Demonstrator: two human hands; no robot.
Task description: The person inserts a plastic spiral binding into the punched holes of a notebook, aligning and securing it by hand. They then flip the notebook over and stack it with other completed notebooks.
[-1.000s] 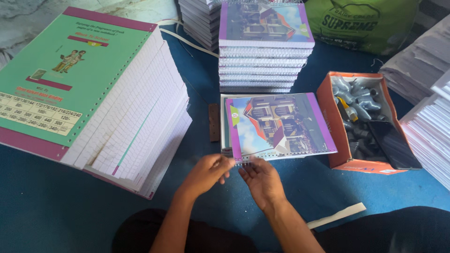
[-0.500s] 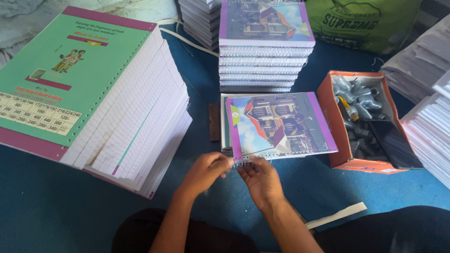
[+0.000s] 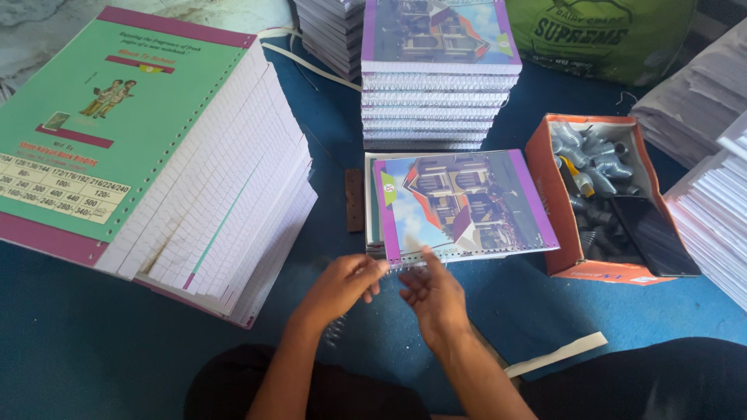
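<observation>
Both hands, left (image 3: 342, 284) and right (image 3: 432, 292), pinch the wire spiral (image 3: 408, 263) lying left-to-right along the notebook's (image 3: 467, 202) near edge.

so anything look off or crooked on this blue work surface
Yes: the tall stack of loose ruled pages at left leans, its sheets fanned out sideways under the green cover. The purple-edged notebook that both hands work on lies slightly askew. Nothing looks spilled.
</observation>
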